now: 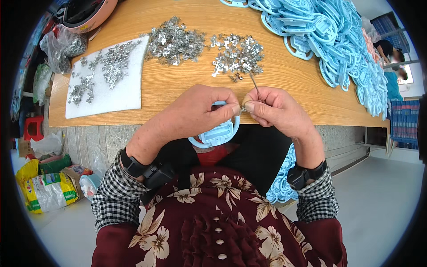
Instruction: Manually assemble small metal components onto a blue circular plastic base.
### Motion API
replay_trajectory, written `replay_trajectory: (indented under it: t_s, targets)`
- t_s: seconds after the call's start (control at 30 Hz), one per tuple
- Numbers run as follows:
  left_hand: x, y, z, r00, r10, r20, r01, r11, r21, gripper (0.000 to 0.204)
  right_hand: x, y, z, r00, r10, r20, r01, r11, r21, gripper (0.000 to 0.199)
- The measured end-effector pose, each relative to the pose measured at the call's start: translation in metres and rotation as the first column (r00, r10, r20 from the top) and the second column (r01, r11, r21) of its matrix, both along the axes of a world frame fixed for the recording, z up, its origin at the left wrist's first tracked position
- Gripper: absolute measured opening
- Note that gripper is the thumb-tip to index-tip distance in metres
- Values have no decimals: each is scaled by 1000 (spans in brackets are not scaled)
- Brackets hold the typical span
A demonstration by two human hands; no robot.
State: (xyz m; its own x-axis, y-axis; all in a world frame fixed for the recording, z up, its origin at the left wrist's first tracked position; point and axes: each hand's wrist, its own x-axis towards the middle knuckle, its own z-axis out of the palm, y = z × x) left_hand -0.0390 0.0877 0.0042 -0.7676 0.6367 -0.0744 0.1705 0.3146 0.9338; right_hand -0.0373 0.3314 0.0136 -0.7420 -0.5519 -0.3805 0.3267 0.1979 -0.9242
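My left hand (202, 107) is closed, pinching the upper rim of a light blue plastic frame (219, 135) at the table's near edge. The frame's rounded lower part hangs over my lap. Close beside it, my right hand (282, 111) grips a thin metal rod (255, 83) that points up and away from me. A small silvery metal piece (243, 108) shows at the right fingertips, next to the frame's rim; whether it touches the frame I cannot tell. Just beyond my hands lies a loose pile of small metal clips (242, 53).
A larger clip pile (175, 42) lies farther left, beside a white foam sheet (126, 100) bearing more clips. Light blue frames (320, 31) are heaped at the right; others (283, 182) are below the table. A pink pan-like container (95, 22) and plastic bags (58, 49) stand far left.
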Motion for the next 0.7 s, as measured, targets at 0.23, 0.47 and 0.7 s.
replay_trajectory:
  t_s: [0.23, 0.47, 0.7]
  targets:
    - [10, -7, -17, 894, 322, 312, -414, 860, 298, 18, 33, -30, -13, 881, -395, -262, 379, 919, -110, 18]
    - [10, -10, -27, 872, 358, 335, -469, 809, 355, 20, 25, -50, -37, 707, -421, -568, 444, 889, -106, 12]
    - [5, -9, -24, 868, 405, 288, -466, 865, 186, 22, 19, -52, -32, 619, -196, -761, 409, 907, 98, 8]
